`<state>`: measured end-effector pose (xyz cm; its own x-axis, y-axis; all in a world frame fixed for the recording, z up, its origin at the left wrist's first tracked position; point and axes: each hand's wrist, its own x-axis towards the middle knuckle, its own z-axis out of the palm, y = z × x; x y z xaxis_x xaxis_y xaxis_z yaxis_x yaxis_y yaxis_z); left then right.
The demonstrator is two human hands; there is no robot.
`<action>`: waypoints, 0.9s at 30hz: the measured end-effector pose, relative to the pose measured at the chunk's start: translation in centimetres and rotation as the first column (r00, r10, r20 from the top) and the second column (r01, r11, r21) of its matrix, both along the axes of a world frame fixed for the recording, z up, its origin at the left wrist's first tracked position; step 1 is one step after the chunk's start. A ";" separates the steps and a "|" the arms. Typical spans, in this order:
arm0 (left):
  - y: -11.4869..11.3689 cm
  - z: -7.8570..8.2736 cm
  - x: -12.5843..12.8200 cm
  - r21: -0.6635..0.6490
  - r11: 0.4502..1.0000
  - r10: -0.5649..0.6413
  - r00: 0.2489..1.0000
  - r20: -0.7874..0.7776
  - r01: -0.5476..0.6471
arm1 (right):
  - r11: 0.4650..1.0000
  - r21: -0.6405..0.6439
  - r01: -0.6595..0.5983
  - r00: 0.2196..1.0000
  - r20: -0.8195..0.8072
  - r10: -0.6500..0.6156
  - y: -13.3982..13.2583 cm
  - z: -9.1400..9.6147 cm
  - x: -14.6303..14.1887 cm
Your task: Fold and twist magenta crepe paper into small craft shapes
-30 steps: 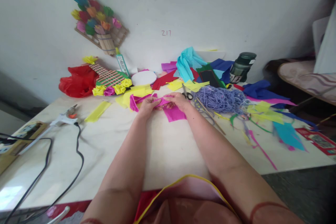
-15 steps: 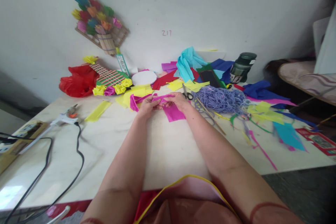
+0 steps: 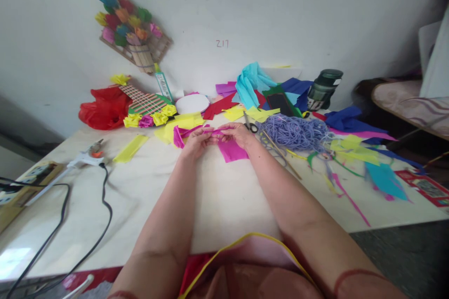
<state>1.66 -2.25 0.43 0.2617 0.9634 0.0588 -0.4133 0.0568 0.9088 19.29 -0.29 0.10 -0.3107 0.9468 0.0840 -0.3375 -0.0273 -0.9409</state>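
A narrow folded strip of magenta crepe paper (image 3: 216, 131) stretches between my two hands above the table. Its left part is pinched in the fingers of my left hand (image 3: 196, 144), and my right hand (image 3: 239, 135) pinches the other part. Below my right hand a flat magenta crepe paper piece (image 3: 232, 152) lies on the table; whether it joins the strip is hidden. Crumpled magenta paper (image 3: 179, 136) lies just left of my left hand, beside yellow crepe paper (image 3: 185, 122). Black-handled scissors (image 3: 251, 127) rest just past my right hand.
Purple yarn (image 3: 294, 131), a thin stick (image 3: 282, 156) and paper scraps lie to the right, near a dark green jar (image 3: 324, 89). Leftward are a glue gun (image 3: 87, 156) with its black cord, a power strip (image 3: 31, 182) and a craft with paper flowers (image 3: 149, 103).
The magenta strip between my fingers has become narrower and flatter. My left hand has shifted slightly left; the rest of the table looks the same.
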 end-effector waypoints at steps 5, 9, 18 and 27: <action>0.0 0.1 -0.1 -0.020 1.000 -0.004 0.999 0.035 0.005 | 1.000 0.015 -0.015 1.000 -0.013 0.016 0.2 -0.3 0.0; 0.0 0.1 -0.1 -0.023 1.000 -0.008 0.999 0.039 0.009 | 1.000 0.015 -0.011 0.999 -0.031 0.012 0.1 -0.2 0.1; 0.1 0.2 0.0 -0.033 0.999 -0.006 0.999 0.046 0.008 | 0.999 0.040 0.007 1.000 -0.011 -0.006 -0.2 0.0 0.2; 0.3 0.2 -0.1 -0.041 0.999 -0.015 0.999 0.037 0.017 | 0.998 0.063 0.006 1.000 -0.016 -0.005 -0.2 0.1 0.0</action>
<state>1.55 -1.96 0.67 0.2755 0.9609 0.0286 -0.4454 0.1012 0.8896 19.34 -0.48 0.17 -0.3038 0.9411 0.1484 -0.3525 0.0336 -0.9352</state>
